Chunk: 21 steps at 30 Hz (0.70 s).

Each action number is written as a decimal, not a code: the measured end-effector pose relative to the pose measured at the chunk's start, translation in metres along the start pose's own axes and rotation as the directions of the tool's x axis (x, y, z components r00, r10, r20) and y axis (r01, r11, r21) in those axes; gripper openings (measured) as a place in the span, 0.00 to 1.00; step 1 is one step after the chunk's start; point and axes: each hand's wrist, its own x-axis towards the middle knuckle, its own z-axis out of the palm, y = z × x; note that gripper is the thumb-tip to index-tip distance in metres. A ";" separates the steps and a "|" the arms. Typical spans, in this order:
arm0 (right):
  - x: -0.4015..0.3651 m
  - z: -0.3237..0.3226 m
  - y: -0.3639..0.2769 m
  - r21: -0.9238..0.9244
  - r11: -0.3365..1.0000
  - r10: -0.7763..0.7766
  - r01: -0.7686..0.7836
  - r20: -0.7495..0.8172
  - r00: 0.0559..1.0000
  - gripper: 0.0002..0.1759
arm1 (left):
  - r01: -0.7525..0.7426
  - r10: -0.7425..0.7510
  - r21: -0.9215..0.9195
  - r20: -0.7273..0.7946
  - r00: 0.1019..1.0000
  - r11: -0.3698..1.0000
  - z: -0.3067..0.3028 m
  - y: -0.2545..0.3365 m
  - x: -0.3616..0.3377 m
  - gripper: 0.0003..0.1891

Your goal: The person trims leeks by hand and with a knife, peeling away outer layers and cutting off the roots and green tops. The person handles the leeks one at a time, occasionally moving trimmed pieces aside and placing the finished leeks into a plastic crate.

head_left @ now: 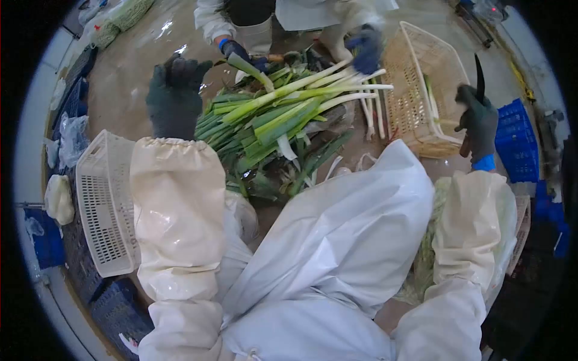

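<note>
My right hand point(480, 123), in a dark glove, is wrapped round the handle of a knife. Its dark curved blade point(480, 77) points up and away from me. My left hand point(174, 99), in a dark green glove, is raised at the left of a leek pile, fingers partly bent and apart, with nothing visible in it. The pile of leeks point(277, 120) lies on the floor before my knees, green leaves to the left and white stalks to the right.
Opposite me, a person's gloved hands point(365, 51) are at the leeks, one blurred. A cream crate point(415, 90) stands right of the pile, with some stalks inside. Another white crate point(105, 204) is by my left arm. A blue crate point(516, 141) sits far right.
</note>
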 end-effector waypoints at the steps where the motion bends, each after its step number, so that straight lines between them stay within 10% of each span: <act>1: -0.013 0.016 -0.022 0.053 0.998 -0.016 0.012 0.068 0.998 0.20 | 0.010 -0.009 0.028 -0.042 0.999 1.000 0.000 -0.001 0.000 0.17; 7: -0.077 0.084 -0.105 0.204 0.914 -0.403 0.349 0.375 0.835 0.16 | 0.181 -0.109 0.297 -0.242 0.964 0.938 0.015 -0.015 0.001 0.16; 11: -0.112 0.130 -0.128 0.323 0.945 -0.112 -0.057 0.481 0.870 0.11 | 0.330 -0.183 0.626 -0.289 0.940 0.707 0.015 -0.035 -0.005 0.15; 14: -0.113 0.148 -0.106 0.280 0.940 -0.019 -0.194 0.610 0.792 0.13 | 0.355 -0.146 0.922 -0.334 0.931 0.158 0.003 -0.069 -0.013 0.19; 17: -0.104 0.165 -0.078 0.238 0.928 0.077 -0.285 0.628 0.774 0.15 | 0.076 -0.162 0.892 -0.164 0.973 -0.446 -0.026 -0.099 -0.033 0.27; 21: -0.102 0.172 -0.058 0.229 0.972 -0.078 -0.060 0.545 0.835 0.18 | -0.022 -0.168 0.774 -0.109 0.980 -0.633 -0.075 -0.112 -0.043 0.25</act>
